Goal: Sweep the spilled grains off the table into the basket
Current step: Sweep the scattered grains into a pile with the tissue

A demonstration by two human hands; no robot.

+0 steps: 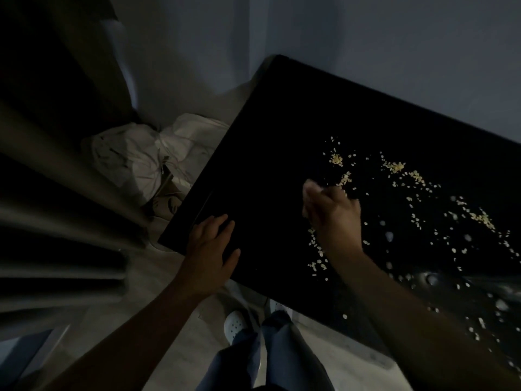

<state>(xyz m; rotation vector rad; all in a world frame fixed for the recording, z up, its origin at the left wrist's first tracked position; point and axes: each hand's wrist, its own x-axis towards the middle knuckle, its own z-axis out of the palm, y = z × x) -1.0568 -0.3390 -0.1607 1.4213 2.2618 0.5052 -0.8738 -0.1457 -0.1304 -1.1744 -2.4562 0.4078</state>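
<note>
Mostly grains (394, 166) lie beyond right fingers (312, 189), curl unclear; left fingers (218, 225) flat on table (282, 122).

Glossy black table (282, 131); dry pale grains (394, 166); matt cloth curtain (56, 165).

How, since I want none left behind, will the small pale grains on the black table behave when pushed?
The small pale grains lie scattered singly and in heaps, so they probably scatter rather than move together. Being tiny, they look light and may skip off the black table.
</note>
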